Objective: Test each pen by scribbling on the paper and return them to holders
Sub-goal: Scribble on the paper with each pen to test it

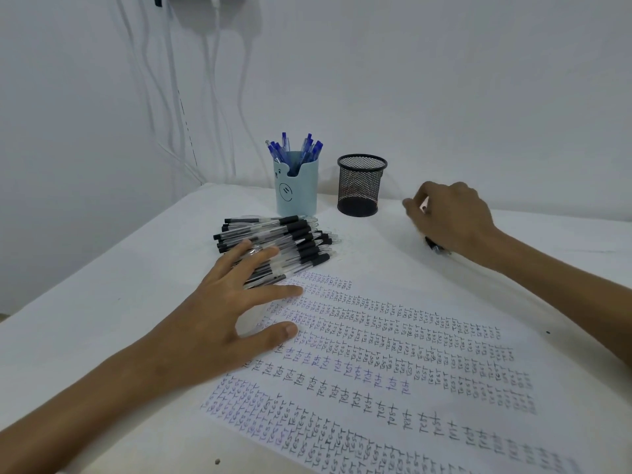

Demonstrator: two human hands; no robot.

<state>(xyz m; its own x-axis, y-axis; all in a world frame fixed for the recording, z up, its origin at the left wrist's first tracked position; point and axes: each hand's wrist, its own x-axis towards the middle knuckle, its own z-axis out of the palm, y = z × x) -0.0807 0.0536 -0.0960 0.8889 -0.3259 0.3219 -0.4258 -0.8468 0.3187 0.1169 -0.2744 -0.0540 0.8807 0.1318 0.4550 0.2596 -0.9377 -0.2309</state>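
The paper (393, 354) has the word "TEST" on it again and again, in black and in purple. The left hand (219, 302) lies flat with its fingers spread wide. Its fingertips rest on the pile of black pens (290, 241), and its thumb is on the paper. The right hand (451, 217) curls its fingers round one black pen (436, 248), just beside the black mesh holder (360, 186). Blue pens (294, 148) stand in the blue holder (297, 193), which has a little face on it.
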